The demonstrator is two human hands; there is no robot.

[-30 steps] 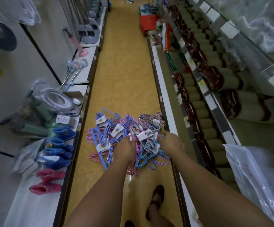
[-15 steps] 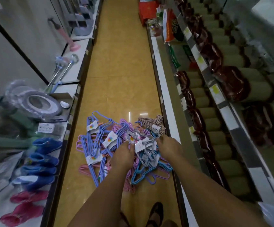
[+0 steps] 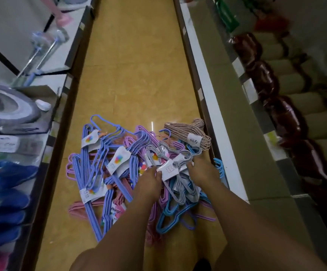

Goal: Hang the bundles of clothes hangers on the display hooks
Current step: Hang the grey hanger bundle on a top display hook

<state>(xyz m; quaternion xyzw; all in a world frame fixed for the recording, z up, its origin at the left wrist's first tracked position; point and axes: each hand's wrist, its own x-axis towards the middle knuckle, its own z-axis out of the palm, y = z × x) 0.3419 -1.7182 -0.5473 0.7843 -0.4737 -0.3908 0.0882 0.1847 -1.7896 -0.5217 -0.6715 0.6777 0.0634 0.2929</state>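
Hangers in banded bundles lie heaped on the yellow floor [image 3: 139, 75] of a shop aisle between low shelves. Both hands reach into the heap: the left hand [image 3: 151, 179] and the right hand [image 3: 202, 170] grip a grey bundle [image 3: 178, 184] at either side of its white paper band [image 3: 169, 169]. A beige bundle [image 3: 190, 133] lies just beyond.

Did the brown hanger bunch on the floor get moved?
No. The brown hanger bundle lies in the same spot beside the right shelf base; only the camera shifted.
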